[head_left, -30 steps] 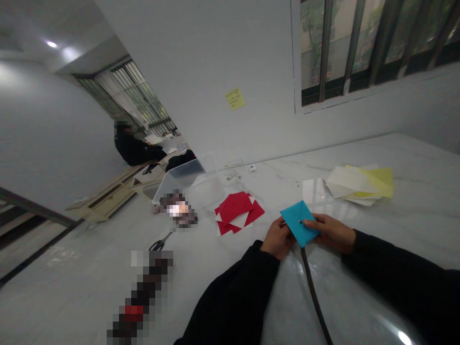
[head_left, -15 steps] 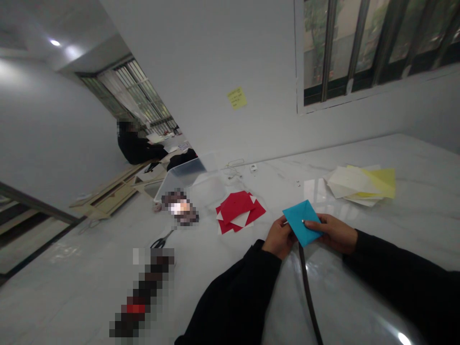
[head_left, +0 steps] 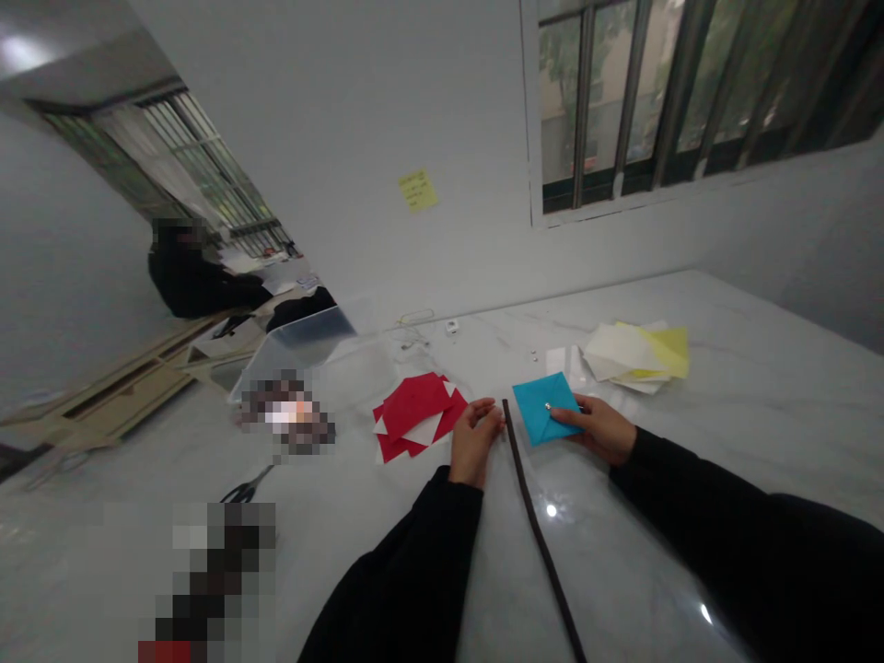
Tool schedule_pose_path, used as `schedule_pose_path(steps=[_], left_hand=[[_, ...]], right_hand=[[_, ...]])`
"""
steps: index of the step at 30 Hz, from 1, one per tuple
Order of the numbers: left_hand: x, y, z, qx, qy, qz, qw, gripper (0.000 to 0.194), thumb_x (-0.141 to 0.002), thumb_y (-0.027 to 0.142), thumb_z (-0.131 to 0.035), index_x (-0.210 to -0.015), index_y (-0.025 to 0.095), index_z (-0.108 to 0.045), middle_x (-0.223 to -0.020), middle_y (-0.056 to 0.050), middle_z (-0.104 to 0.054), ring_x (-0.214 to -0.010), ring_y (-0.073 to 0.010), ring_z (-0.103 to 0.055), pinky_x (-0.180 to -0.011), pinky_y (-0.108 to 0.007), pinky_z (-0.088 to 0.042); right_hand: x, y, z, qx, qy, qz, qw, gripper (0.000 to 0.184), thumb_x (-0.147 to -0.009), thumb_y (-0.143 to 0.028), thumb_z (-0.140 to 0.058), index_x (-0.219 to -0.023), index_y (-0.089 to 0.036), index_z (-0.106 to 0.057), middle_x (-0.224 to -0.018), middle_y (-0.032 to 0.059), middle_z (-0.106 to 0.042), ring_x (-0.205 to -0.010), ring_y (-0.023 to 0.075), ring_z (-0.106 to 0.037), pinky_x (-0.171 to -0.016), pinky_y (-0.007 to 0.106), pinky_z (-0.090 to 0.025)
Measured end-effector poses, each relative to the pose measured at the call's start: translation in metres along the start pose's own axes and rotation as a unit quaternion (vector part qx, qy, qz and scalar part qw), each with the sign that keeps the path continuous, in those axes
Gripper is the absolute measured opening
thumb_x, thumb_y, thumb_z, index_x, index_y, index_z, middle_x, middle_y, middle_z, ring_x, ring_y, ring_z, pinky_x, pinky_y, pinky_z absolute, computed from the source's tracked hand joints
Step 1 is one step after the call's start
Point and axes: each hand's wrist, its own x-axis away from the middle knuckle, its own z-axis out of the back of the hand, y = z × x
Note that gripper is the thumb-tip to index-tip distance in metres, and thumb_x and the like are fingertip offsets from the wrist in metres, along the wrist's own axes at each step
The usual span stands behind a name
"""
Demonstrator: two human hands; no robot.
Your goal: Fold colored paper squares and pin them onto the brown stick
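My right fingers (head_left: 564, 416) clamp the blue paper (head_left: 545, 427), apparently fully folded; left of it, my left fingers (head_left: 484, 405) bend, grip unclear, by the unjoined dark strip (head_left: 532, 514).

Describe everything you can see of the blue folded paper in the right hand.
The blue folded paper looks like a flat, roughly square piece, with creases running toward its middle, where a small shiny stud shows. The right hand grips its right side, thumb on the front, other fingers mostly hidden. It is tilted over the white marbled table, right of the dark stick; the left hand is apart from it.
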Motion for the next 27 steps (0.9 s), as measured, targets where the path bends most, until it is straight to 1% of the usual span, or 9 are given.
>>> schedule_pose_path(steps=[3, 5, 7, 10, 12, 16, 22, 27], left_hand=[[-0.002, 0.002, -0.001, -0.053, 0.008, -0.049, 0.997, 0.040, -0.069, 0.037, -0.080, -0.098, 0.014, -0.067, -0.100, -0.007, -0.065, -0.078, -0.0139, -0.066, -0.079, -0.031, -0.054], [-0.001, 0.004, -0.003, -0.072, -0.002, -0.068, 0.995, 0.040, -0.072, 0.042, -0.078, -0.099, 0.014, -0.068, -0.100, -0.008, -0.066, -0.078, -0.0151, -0.066, -0.078, -0.032, -0.055], [0.001, 0.005, -0.006, -0.071, -0.044, -0.056, 0.995, 0.044, -0.072, 0.045, -0.077, -0.102, 0.015, -0.068, -0.101, -0.010, -0.069, -0.080, -0.0176, -0.068, -0.078, -0.034, -0.056], [0.008, 0.006, -0.013, -0.061, -0.137, -0.015, 0.989, 0.051, -0.070, 0.044, -0.080, -0.109, 0.015, -0.068, -0.106, -0.012, -0.072, -0.092, -0.0238, -0.069, -0.083, -0.037, -0.056], [0.015, 0.005, -0.016, -0.075, -0.167, -0.006, 0.983, 0.050, -0.068, 0.042, -0.082, -0.108, 0.014, -0.070, -0.105, -0.012, -0.074, -0.096, -0.0261, -0.069, -0.087, -0.039, -0.055], [0.023, 0.004, -0.019, -0.103, -0.154, -0.011, 0.983, 0.042, -0.067, 0.039, -0.083, -0.098, 0.012, -0.073, -0.097, -0.011, -0.076, -0.090, -0.0261, -0.070, -0.087, -0.040, -0.055], [0.022, 0.003, -0.019, -0.075, -0.148, 0.005, 0.986, 0.044, -0.066, 0.039, -0.083, -0.098, 0.012, -0.073, -0.095, -0.011, -0.076, -0.086, -0.0255, -0.070, -0.084, -0.039, -0.055], [0.022, -0.001, -0.019, -0.047, -0.145, 0.024, 0.988, 0.044, -0.065, 0.038, -0.084, -0.097, 0.011, -0.073, -0.095, -0.011, -0.076, -0.085, -0.0248, -0.070, -0.084, -0.038, -0.055]], right_hand=[[-0.002, 0.001, 0.000, 0.000, -0.006, 0.014, 1.000, 0.036, -0.070, -0.032, -0.085, -0.102, -0.021, -0.072, -0.108, 0.0075, -0.076, -0.097, 0.0256, -0.072, -0.095, 0.042, -0.057], [-0.002, 0.002, 0.000, 0.013, -0.008, 0.024, 1.000, 0.037, -0.070, -0.033, -0.085, -0.103, -0.021, -0.072, -0.107, 0.0069, -0.076, -0.096, 0.0259, -0.072, -0.095, 0.043, -0.056], [-0.001, 0.003, -0.001, 0.044, -0.014, 0.042, 0.998, 0.041, -0.070, -0.036, -0.084, -0.106, -0.020, -0.071, -0.107, 0.0068, -0.076, -0.096, 0.0263, -0.072, -0.094, 0.043, -0.056], [0.001, 0.002, -0.003, 0.114, -0.035, 0.078, 0.990, 0.049, -0.071, -0.039, -0.082, -0.113, -0.018, -0.069, -0.106, 0.0066, -0.076, -0.093, 0.0261, -0.072, -0.091, 0.043, -0.056], [0.003, 0.001, -0.004, 0.160, -0.049, 0.096, 0.981, 0.052, -0.071, -0.042, -0.082, -0.114, -0.017, -0.068, -0.104, 0.0067, -0.076, -0.090, 0.0255, -0.071, -0.087, 0.042, -0.056], [0.005, -0.001, -0.006, 0.207, -0.058, 0.108, 0.971, 0.054, -0.071, -0.045, -0.081, -0.113, -0.014, -0.068, -0.101, 0.0074, -0.076, -0.087, 0.0247, -0.071, -0.084, 0.040, -0.056], [0.007, 0.000, -0.008, 0.223, -0.050, 0.115, 0.967, 0.054, -0.071, -0.047, -0.080, -0.112, -0.015, -0.068, -0.100, 0.0071, -0.076, -0.087, 0.0249, -0.071, -0.082, 0.041, -0.056], [0.011, -0.002, -0.012, 0.219, -0.047, 0.114, 0.968, 0.050, -0.071, -0.045, -0.080, -0.111, -0.017, -0.068, -0.101, 0.0065, -0.076, -0.087, 0.0246, -0.071, -0.083, 0.042, -0.057]])
